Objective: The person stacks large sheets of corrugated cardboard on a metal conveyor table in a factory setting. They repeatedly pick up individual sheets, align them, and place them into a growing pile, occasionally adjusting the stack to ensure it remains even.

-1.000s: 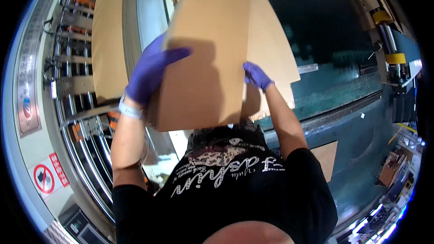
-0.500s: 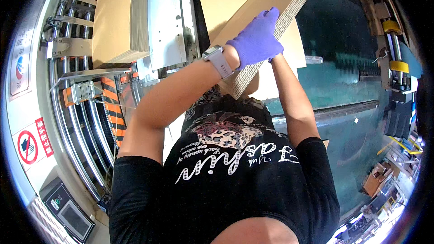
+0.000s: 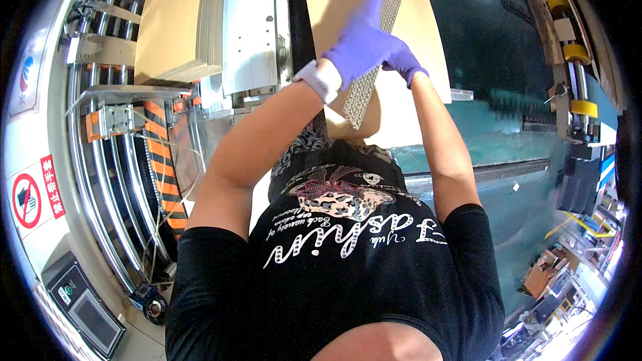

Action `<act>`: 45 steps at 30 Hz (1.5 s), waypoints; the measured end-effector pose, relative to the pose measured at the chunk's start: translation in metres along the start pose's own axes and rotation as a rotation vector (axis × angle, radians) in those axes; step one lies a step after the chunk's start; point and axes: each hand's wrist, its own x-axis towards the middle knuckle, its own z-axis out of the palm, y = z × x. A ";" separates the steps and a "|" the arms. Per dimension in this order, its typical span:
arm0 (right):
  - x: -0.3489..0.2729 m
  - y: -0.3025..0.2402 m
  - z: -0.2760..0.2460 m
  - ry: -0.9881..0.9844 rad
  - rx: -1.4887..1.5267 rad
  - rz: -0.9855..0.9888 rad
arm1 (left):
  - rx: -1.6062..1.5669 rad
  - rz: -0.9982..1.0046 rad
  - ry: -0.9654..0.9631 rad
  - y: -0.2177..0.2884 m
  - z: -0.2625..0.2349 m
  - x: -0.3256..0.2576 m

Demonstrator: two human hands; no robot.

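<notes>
A thick stack of corrugated cardboard sheets (image 3: 362, 99) is tilted up in front of me, its fluted edges facing right and upward. My left hand (image 3: 363, 48), in a purple glove and slightly blurred, grips it across the fluted edge. On the stack's right side is my right hand (image 3: 405, 63), also gloved in purple. Its fingers close against the sheets close to the left hand, and their tips are partly hidden. Under and right of the stack lies a flat brown cardboard sheet (image 3: 420, 30).
Another cardboard stack (image 3: 170, 20) stands at the far left beside a pale metal plate (image 3: 249, 33). Shiny rollers (image 3: 100, 180) and an orange-black striped guard (image 3: 160, 160) run along the left. A dark green surface (image 3: 498, 113) lies right, with yellow-ringed rollers (image 3: 576, 53) beyond.
The cardboard stack has swung toward upright, its far end moving left. The right hand now shows more beside the left. My view has shifted slightly.
</notes>
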 end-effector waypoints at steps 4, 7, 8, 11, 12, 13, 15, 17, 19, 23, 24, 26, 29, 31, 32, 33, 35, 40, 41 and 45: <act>-0.031 -0.013 -0.016 -0.009 0.237 0.087 | -0.085 -0.129 -0.076 0.011 0.010 -0.007; -0.039 -0.007 -0.022 0.016 0.250 0.061 | -0.029 0.008 -0.007 0.010 0.029 -0.008; -0.041 -0.006 -0.024 0.019 0.251 0.055 | -0.038 0.004 -0.026 0.014 0.031 -0.008; -0.038 -0.003 -0.019 0.027 0.233 0.030 | -0.093 0.038 0.013 -0.001 0.037 -0.006; -0.037 -0.002 -0.016 0.029 0.224 0.022 | -0.126 0.047 0.009 -0.007 0.037 -0.004; -0.034 0.000 -0.014 0.033 0.221 0.015 | -0.123 0.030 -0.012 -0.006 0.034 -0.004; -0.035 0.006 -0.012 0.041 0.219 0.010 | -0.116 -0.003 -0.052 -0.004 0.029 -0.003; -0.031 0.006 -0.011 0.042 0.224 -0.014 | -0.070 -0.011 -0.076 -0.001 0.022 -0.004; -0.033 0.009 -0.003 0.020 0.239 -0.042 | 0.016 -0.053 -0.107 0.001 0.014 -0.005; -0.035 0.023 0.011 0.044 0.213 -0.043 | 0.012 -0.153 -0.152 -0.017 -0.015 0.000; -0.039 0.034 0.016 0.205 0.254 0.060 | -0.062 -0.234 -0.158 -0.015 -0.021 0.003; -0.053 0.034 0.013 0.033 0.529 0.320 | -0.270 -0.149 -0.164 -0.024 -0.046 0.002; -0.070 0.021 0.024 0.153 0.648 0.336 | -0.166 -0.086 -0.082 -0.045 -0.068 -0.015; -0.080 0.023 0.013 0.245 0.654 0.350 | -0.369 -0.276 0.015 -0.048 -0.070 -0.042; -0.080 0.039 0.011 0.342 0.622 0.366 | -0.447 -0.359 0.029 -0.055 -0.063 -0.055; -0.074 0.069 0.019 0.487 0.485 0.328 | -0.492 -0.433 0.048 -0.076 -0.053 -0.065; -0.069 0.101 0.026 0.634 0.239 0.363 | -0.681 -0.519 0.093 -0.096 -0.032 -0.083; -0.069 0.136 -0.016 0.632 0.424 0.401 | -0.678 -0.660 0.072 -0.212 0.012 -0.131; -0.070 0.129 -0.025 0.604 0.224 0.456 | -0.424 -0.639 -0.102 -0.237 0.014 -0.137; -0.083 0.116 -0.044 0.664 -0.476 0.387 | 0.208 -0.641 -0.747 -0.262 -0.003 -0.104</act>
